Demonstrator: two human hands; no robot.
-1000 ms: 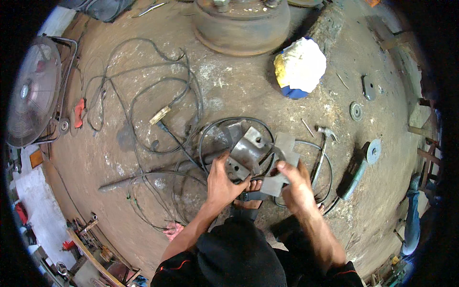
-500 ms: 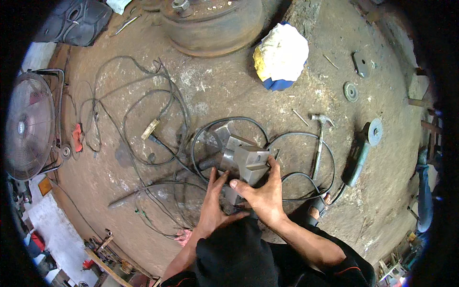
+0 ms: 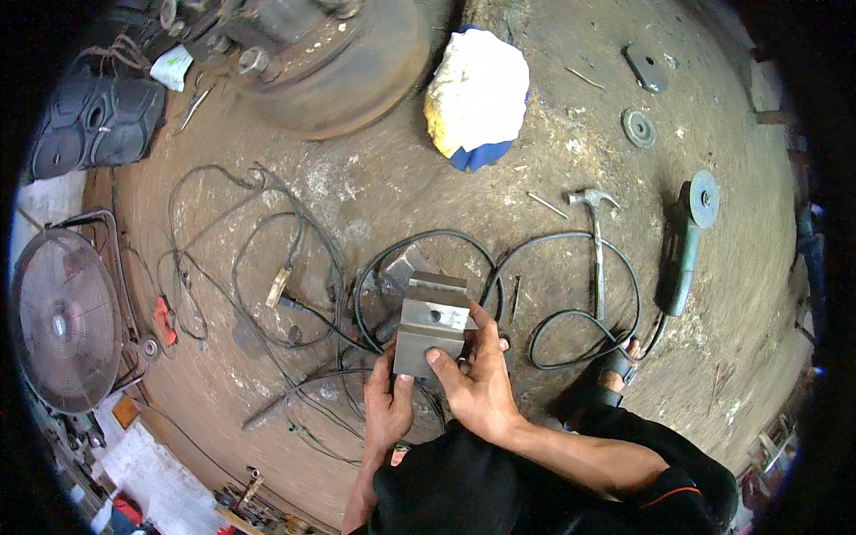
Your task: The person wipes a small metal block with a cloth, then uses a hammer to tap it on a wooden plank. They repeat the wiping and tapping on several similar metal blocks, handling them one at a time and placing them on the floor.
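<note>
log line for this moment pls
left hand: holds metal block | right hand: holds metal block | cables, hammer, grinder on ground

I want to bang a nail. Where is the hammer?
In the head view the hammer lies on the dirt floor to the person's right, inside a loop of black cable, between the grey metal block and the angle grinder.
</note>
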